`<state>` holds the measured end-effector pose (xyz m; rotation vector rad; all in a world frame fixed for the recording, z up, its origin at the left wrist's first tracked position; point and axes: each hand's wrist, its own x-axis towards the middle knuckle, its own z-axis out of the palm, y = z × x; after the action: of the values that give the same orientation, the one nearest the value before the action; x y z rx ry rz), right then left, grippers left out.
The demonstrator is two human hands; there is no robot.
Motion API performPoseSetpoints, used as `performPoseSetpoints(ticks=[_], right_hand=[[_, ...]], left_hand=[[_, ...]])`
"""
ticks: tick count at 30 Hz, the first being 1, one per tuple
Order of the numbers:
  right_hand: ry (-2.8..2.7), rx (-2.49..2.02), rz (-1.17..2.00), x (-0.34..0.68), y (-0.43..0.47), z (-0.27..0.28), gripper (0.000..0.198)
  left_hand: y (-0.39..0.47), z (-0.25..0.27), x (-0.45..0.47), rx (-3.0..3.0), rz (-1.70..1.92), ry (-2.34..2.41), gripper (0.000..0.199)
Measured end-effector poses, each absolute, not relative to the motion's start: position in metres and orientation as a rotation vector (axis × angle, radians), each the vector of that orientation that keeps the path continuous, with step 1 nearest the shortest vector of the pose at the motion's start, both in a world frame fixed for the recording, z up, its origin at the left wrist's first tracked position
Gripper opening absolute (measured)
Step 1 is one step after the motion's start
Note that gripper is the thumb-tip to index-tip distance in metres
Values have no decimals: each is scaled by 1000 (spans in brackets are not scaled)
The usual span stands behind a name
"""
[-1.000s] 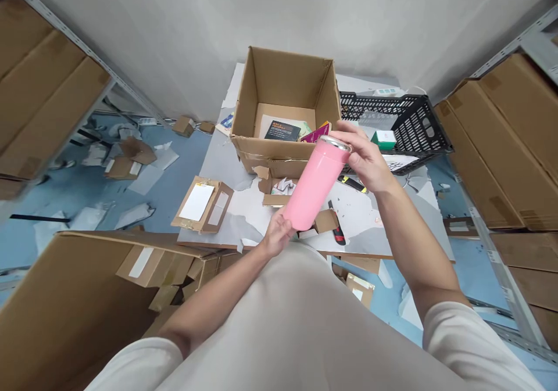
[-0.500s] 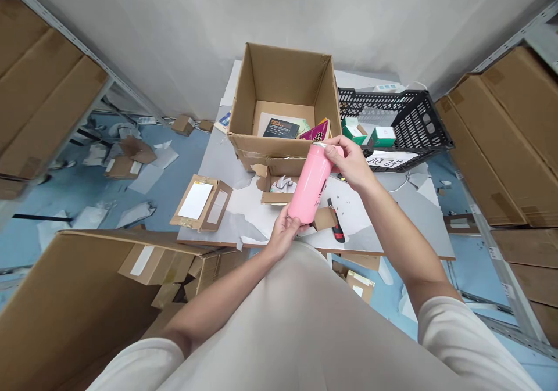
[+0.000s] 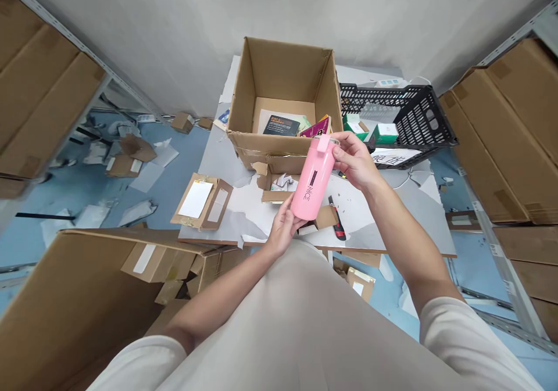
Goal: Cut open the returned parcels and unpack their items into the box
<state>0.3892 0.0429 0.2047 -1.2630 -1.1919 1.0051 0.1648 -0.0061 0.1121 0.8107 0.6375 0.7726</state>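
Note:
A pink tumbler (image 3: 312, 183) with dark "NICE" lettering is held tilted above the table, its top leaning away and to the right. My left hand (image 3: 283, 223) supports its bottom end, fingers curled under the base. Around the upper end and lid is my right hand (image 3: 352, 160), closed on it. Just behind the tumbler lies a small opened carton (image 3: 279, 196) with crumpled paper inside. A red and black box cutter (image 3: 338, 222) rests on the table to the right, beside a cardboard flap (image 3: 326, 216).
A large open box (image 3: 270, 144) holding books stands at the back. Right of it is a black plastic crate (image 3: 401, 92) with green and white boxes (image 3: 386, 133). A brown carton (image 3: 217, 205) lies at the table's left; a big box (image 3: 74, 286) stands at lower left.
The tumbler has turned about its long axis, so its lettering and lid strap now face me. My right hand has shifted slightly around the lid end.

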Motion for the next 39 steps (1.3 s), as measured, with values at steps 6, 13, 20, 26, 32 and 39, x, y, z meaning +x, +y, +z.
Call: performPoseSetpoints(ticks=[6, 13, 20, 26, 32, 39], right_hand=[[-1081, -1265, 1025, 391, 45, 198, 46], [-1080, -1293, 987, 389, 44, 186, 46], [-1213, -1206, 895, 395, 37, 193, 59], [-1268, -1214, 872, 397, 40, 196, 50], [-1348, -1252, 812, 401, 40, 196, 56], [-1449, -1204, 954, 410, 35, 207, 51]], left_hand=[[2, 110, 163, 946, 812, 677, 64], [2, 104, 166, 991, 891, 791, 77], [-1, 108, 157, 772, 748, 651, 59], [-1, 108, 156, 695, 684, 655, 66], [0, 108, 155, 830, 692, 659, 79], [-2, 101, 153, 782, 599, 599, 76]])
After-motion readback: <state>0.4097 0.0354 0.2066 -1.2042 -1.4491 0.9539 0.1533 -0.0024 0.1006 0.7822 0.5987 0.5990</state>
